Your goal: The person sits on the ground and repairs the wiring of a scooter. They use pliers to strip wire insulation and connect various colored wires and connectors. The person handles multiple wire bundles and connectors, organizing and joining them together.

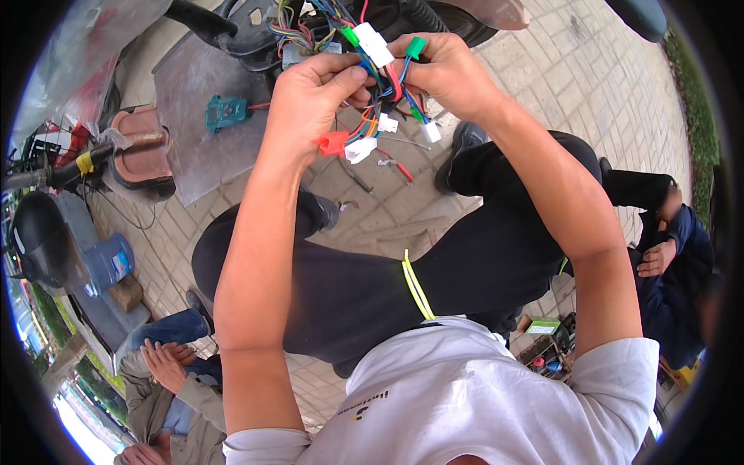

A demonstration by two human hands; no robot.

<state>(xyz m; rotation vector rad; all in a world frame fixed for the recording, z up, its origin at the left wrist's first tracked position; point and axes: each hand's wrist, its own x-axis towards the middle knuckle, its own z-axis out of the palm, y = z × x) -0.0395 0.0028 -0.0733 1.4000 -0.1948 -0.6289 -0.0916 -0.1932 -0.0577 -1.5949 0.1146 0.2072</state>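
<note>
Paving (pixel 612 85) to grass (pixel 692 101), right of held wiring (pixel 395 83)

An outdoor repair spot: brick-patterned paving (pixel 612 85), grass (pixel 685 93) along its edge, exposed wiring with connectors (pixel 375 45) above it.

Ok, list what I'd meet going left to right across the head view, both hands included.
Translucent blue plastic container, boxy teal plastic device, the person's left hand, the person's right hand, small green rectangular box.

Bright, diffuse daylight — soft shadows on the paving (pixel 612 97), white glare lower left, fisheye-bent edges
</note>
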